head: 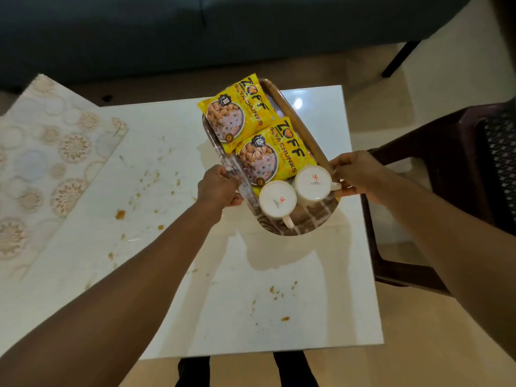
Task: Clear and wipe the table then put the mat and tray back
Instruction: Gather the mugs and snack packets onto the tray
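You are looking down at a white table (307, 289) and holding an oblong tray (312, 219) above its far right part. The tray's long axis runs from about eleven o'clock, the far end, to five o'clock, the near rounded end, which points back toward you.

Your left hand (219, 188) grips the tray's left long edge at nine o'clock of the tray, fingers curled round the rim. Your right hand (356, 173) grips the opposite wooden rim at three o'clock, fingers curled over it. The tray lies between your two hands.

On the tray, two yellow soya chunks packets lie end to end along its length, the far packet (237, 113) overlapped by the near packet (272, 157). At the near end, two white mugs stand upside down, touching: the left mug (277, 199) and the right mug (313, 182).

The table is scattered with brown crumbs (120, 214), mostly at nine o'clock of the tray and near you. A patterned mat (50, 152) lies at the table's far left, overhanging the edge. A dark sofa (195, 32) stands at twelve o'clock, a dark plastic chair (446, 174) at three o'clock.
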